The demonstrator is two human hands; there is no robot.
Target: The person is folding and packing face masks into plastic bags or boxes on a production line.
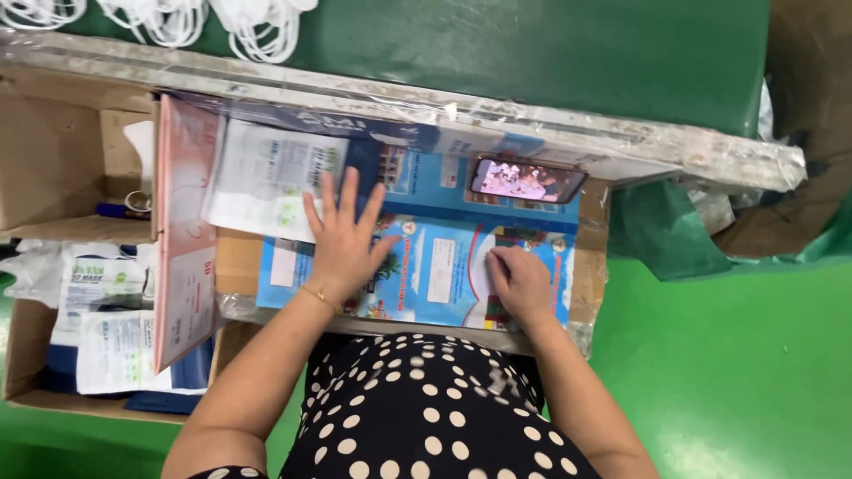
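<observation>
My left hand point(344, 239) lies flat with fingers spread on the blue printed sheet point(426, 266) that covers the work board. Its fingertips touch the edge of a stack of white flat packets point(262, 177). My right hand point(519, 282) rests on the same blue sheet to the right, its fingers curled on a round white patch of the print. Neither hand grips anything. A phone point(528, 180) with a lit screen lies just beyond my right hand.
A pink sheet point(182, 231) stands on edge left of the packets. A cardboard box point(53, 160) at far left holds more white packets point(102, 293). White ear-loop masks point(169, 19) lie at the top on green cloth. Green floor point(728, 372) at right.
</observation>
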